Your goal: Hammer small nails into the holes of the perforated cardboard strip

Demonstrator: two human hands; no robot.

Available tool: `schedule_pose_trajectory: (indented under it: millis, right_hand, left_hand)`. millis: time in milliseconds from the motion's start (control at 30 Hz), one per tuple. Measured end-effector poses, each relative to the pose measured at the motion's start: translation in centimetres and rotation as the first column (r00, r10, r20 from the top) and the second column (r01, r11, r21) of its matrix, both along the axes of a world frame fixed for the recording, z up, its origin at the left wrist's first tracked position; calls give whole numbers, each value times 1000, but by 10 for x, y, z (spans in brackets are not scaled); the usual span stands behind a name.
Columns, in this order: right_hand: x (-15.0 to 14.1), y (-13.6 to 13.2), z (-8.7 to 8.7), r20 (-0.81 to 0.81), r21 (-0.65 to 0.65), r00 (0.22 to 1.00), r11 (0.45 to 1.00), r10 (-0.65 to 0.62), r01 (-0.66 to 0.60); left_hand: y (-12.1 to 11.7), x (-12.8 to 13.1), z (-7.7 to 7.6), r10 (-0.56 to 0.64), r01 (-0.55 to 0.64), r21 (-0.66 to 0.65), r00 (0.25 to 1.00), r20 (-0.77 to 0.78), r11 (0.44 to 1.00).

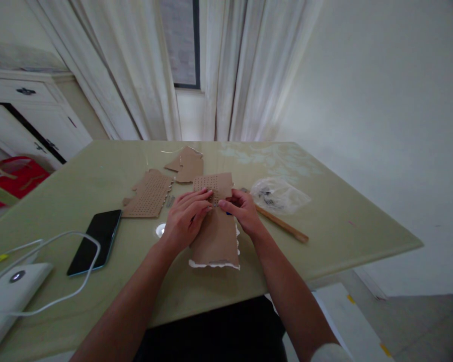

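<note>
Lying near the front edge of the worktop [343,216], the brown card [216,237] looks light and bendy, easy to tear – best held by its long sides. The left grip [184,213] and right grip [245,208] touch it – I cannot tell if they pinch.

The one head-worn view looks forward and down from above the near edge of the counter [343,216], with left hand [186,216] and right hand [243,210] close by and curtains [136,65] beyond its far edge.

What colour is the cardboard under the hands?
Brown; the cardboard shows best in the head view, the only one.
</note>
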State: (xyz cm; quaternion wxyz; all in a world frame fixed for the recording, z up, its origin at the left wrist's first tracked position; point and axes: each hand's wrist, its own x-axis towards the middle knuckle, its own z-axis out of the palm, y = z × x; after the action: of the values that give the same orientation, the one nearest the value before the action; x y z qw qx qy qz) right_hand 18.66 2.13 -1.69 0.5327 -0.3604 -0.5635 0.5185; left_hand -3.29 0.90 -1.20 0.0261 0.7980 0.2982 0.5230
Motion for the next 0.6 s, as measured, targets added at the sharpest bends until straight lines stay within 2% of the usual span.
schedule_pose_trajectory:
  millis: [233,433,533,600]
  right_hand:
    - [1,1,-2,-9,9,1000,1000,-1,1]
    - [1,4,-4,-4,12,1000,1000,-18,18]
    - [-1,4,-2,-76,-17,996,998,-56,54]
    - [-2,3,0,-127,-50,988,995,-90,85]
  left_hand:
    - [-1,-1,-2,-4,4,-2,1000,-3,1000]
    - [-6,3,6,11,5,-108,990,142,994]
    - [4,-9,10,194,-130,-218,933,304,967]
    - [17,-26,10,382,-261,-331,840,386,907]
